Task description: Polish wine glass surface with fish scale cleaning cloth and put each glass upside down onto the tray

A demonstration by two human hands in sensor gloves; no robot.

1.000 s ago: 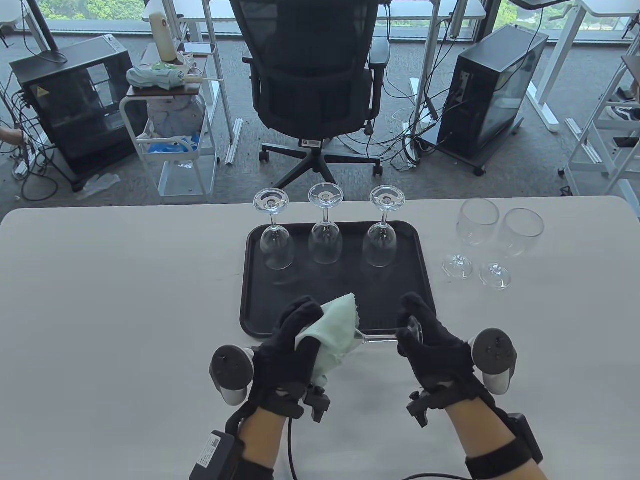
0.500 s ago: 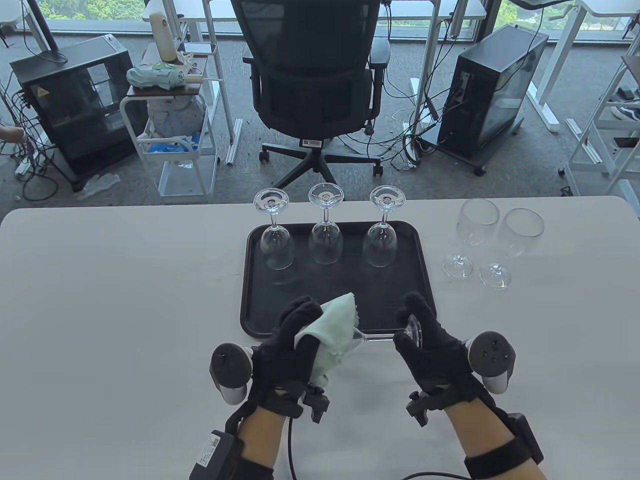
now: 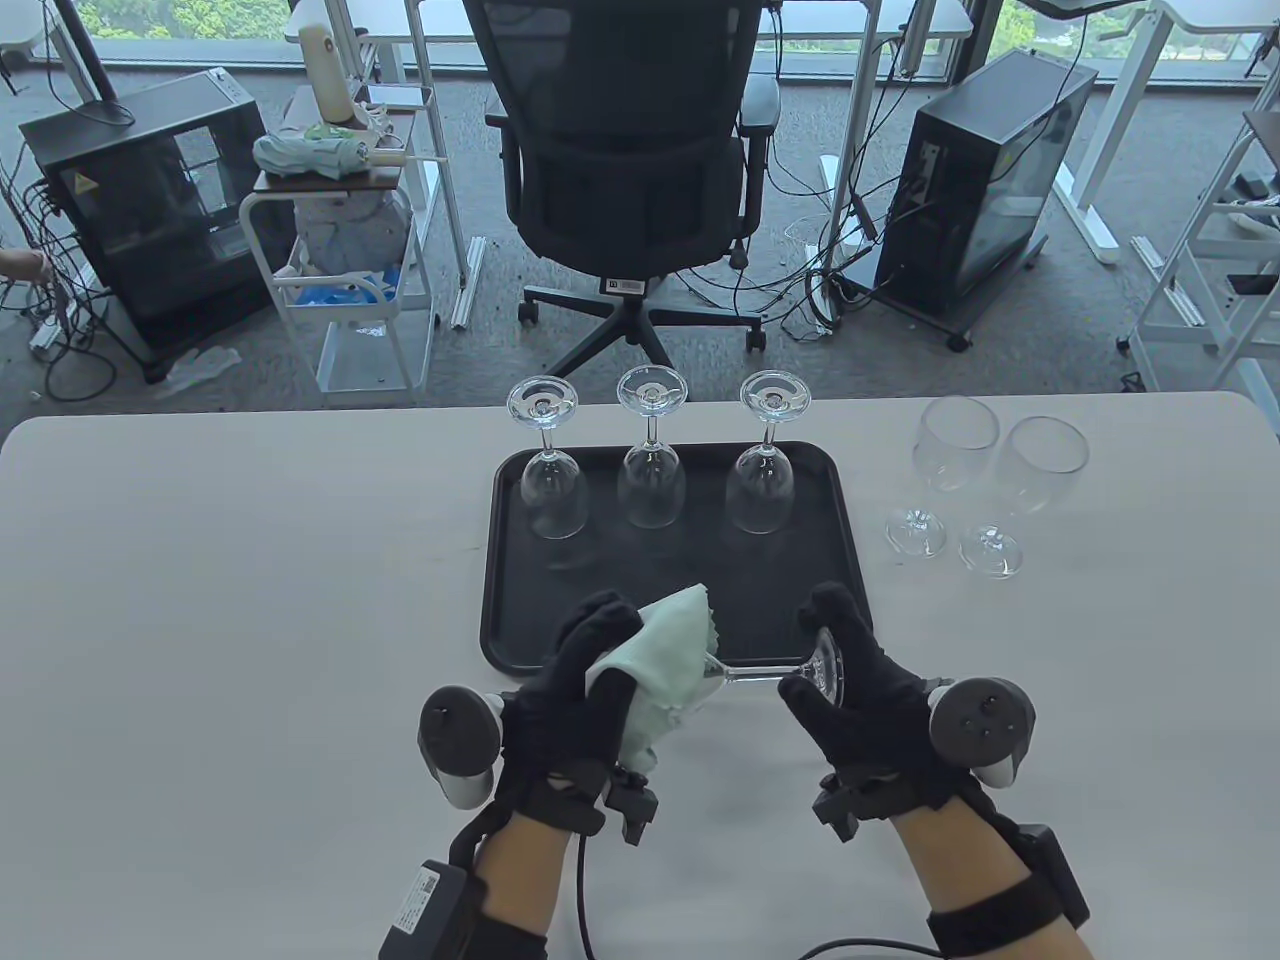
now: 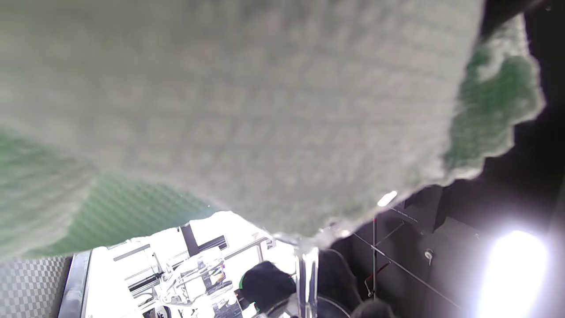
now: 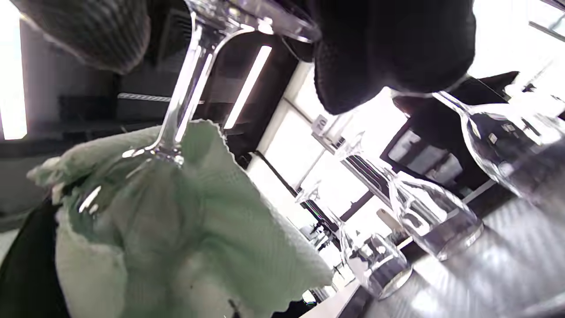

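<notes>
1. Holding the wine glass sideways between both hands, I have it just above the near edge of the tray, stem running left to right.
2. My left hand is curled around the bowl of the glass, with the pale green cloth wrapped between the glove and the glass; the bowl is almost wholly hidden under the fabric.
3. My right hand pinches the foot of the glass, thumb on the near side and fingers over the far side of the disc.
4. From the right wrist view, the stem comes down from the foot into the cloth-covered bowl, and the scalloped edge of the cloth hangs loose beside it.
5. From the left wrist view, the cloth fills nearly the whole picture, so I cannot tell how my fingers lie there.
6. Farther out on the tray, three glasses stand upside down in a row along its far side, feet up, apart from one another.
7. To the right of the tray, two upright glasses stand close together on the table.
8. Beyond the table's far edge, an office chair stands with its back to me.
</notes>
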